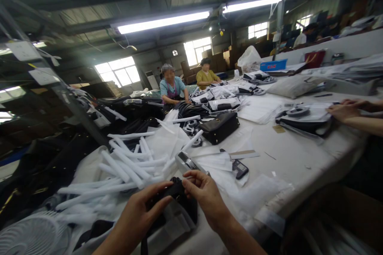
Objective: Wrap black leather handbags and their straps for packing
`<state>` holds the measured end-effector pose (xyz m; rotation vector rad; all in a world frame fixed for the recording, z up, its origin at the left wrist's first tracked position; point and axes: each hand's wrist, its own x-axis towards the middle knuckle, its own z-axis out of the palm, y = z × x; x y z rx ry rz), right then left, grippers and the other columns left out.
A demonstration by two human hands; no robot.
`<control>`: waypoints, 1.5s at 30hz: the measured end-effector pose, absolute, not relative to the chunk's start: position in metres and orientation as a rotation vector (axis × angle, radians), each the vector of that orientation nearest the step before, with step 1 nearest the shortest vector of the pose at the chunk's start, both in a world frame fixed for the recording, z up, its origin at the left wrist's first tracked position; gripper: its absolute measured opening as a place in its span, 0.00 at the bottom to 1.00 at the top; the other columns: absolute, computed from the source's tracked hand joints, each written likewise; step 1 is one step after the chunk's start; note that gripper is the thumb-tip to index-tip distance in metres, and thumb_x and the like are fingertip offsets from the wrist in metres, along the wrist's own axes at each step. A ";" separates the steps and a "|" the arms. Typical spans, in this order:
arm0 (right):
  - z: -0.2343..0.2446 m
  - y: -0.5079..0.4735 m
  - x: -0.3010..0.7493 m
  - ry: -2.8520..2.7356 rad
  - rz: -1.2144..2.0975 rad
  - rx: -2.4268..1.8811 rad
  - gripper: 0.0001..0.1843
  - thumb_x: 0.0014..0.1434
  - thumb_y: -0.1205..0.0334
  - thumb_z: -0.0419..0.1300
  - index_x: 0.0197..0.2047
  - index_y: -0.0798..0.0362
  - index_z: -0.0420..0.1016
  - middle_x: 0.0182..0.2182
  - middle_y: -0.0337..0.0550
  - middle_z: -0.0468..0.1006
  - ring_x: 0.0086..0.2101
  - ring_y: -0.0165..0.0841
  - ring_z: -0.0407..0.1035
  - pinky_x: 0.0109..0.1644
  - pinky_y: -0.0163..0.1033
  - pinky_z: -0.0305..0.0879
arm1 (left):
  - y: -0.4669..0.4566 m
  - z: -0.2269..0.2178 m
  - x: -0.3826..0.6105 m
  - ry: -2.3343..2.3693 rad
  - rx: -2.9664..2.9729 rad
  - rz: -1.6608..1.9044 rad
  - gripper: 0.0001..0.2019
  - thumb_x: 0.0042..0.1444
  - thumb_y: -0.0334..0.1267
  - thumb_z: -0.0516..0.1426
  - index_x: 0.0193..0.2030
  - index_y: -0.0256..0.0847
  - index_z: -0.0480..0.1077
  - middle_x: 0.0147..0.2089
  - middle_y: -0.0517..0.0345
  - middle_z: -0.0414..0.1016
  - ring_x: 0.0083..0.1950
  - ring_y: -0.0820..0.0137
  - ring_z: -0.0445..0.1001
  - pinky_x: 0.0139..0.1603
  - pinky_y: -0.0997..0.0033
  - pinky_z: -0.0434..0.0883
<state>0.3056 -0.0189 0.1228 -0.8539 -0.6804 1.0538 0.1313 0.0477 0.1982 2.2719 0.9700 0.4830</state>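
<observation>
White tubes (128, 165) left, free tabletop (287, 159) right

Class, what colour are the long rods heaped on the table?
The rods are white, shown best in the head view.

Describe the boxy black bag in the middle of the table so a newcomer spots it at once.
Find the long pale table, then the heap of white rods towards its left. Just beyond the heap's right side sits the boxy black bag. Its black surface is bare, with small gold-coloured fittings, unlike the white-covered items behind it.
</observation>
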 end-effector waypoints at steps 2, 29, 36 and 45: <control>0.119 -0.019 0.307 -0.710 1.035 -0.847 0.20 0.52 0.50 0.71 0.40 0.56 0.79 0.28 0.41 0.79 0.28 0.30 0.72 0.33 0.33 0.70 | 0.048 0.204 0.129 0.990 2.219 0.458 0.18 0.56 0.51 0.59 0.50 0.51 0.78 0.52 0.61 0.81 0.56 0.58 0.76 0.60 0.60 0.70; 0.092 -0.017 0.306 -1.150 0.591 -1.083 0.15 0.49 0.64 0.72 0.41 0.51 0.79 0.37 0.40 0.79 0.40 0.35 0.71 0.46 0.38 0.66 | 0.081 0.221 0.155 0.941 2.563 0.193 0.14 0.51 0.43 0.62 0.45 0.48 0.81 0.43 0.58 0.84 0.45 0.59 0.81 0.48 0.68 0.74; 0.100 -0.023 0.304 -1.135 0.629 -1.076 0.11 0.49 0.64 0.72 0.38 0.53 0.79 0.35 0.39 0.78 0.37 0.34 0.73 0.42 0.36 0.67 | 0.070 0.223 0.155 0.995 2.551 0.031 0.14 0.51 0.41 0.62 0.45 0.47 0.80 0.43 0.60 0.84 0.44 0.60 0.81 0.47 0.70 0.73; 0.102 -0.029 0.301 -1.153 0.616 -1.084 0.11 0.50 0.63 0.72 0.38 0.52 0.80 0.33 0.38 0.79 0.36 0.33 0.73 0.41 0.35 0.66 | 0.064 0.240 0.167 0.942 2.703 -0.153 0.12 0.50 0.39 0.61 0.41 0.50 0.81 0.37 0.64 0.84 0.40 0.63 0.81 0.40 0.73 0.70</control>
